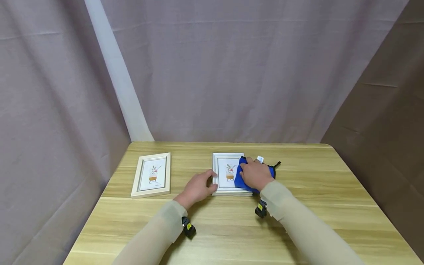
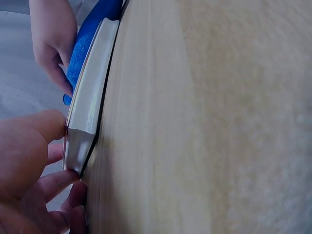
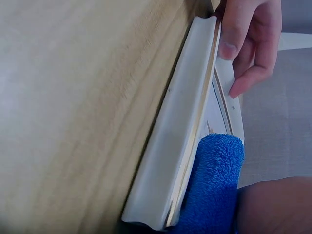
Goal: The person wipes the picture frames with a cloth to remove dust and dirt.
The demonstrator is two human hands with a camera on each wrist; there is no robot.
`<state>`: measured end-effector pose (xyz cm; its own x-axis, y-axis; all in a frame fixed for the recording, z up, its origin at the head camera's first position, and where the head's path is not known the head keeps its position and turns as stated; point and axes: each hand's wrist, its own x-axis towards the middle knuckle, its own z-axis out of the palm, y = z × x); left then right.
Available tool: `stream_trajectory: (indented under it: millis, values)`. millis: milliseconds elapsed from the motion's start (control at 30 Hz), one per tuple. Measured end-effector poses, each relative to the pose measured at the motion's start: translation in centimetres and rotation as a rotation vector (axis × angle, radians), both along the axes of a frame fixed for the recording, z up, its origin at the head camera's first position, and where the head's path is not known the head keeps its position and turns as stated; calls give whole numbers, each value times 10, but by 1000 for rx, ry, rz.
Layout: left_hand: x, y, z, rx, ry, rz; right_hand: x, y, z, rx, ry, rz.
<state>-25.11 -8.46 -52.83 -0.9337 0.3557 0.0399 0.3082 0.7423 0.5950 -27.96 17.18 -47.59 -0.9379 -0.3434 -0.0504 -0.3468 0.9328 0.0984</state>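
Note:
A white picture frame [image 1: 232, 192] lies flat on the table, its print of a potted plant partly covered. My left hand [image 1: 197, 187] holds the frame's left edge, with the thumb at the near left corner and the fingers along the side. On the frame's right part lies a blue cloth [image 1: 240, 179], thick and fluffy in the right wrist view. Over that cloth, my right hand [image 1: 255, 175] grips it and presses it onto the frame. A white tag [image 1: 260, 159] and a black loop stick out from the cloth's far and right sides.
To the left, a cream picture frame [image 1: 168, 173] with a similar plant print lies face up on the wooden table [image 1: 212, 228]. Grey curtains [image 1: 232, 73] hang behind the table, and a brown one [image 1: 387, 121] hangs at the right. Each wrist bears a small black camera.

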Motion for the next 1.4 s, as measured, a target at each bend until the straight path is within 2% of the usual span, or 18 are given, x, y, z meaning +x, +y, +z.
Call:
stream_trajectory:
  millis: [533,900,1200,1400]
  values:
    - [2,6,1,-23,30,-6,-19,7,-2,4,-17,-32]
    - [2,8,2,-27,16,-1,-34,7,-3,-8,-36,-54]
    - [0,5,0,-30,14,13,-42,3,-1,-6,-30,-43]
    - [0,2,1,-32,4,18,-47,0,-5,14,-7,6]
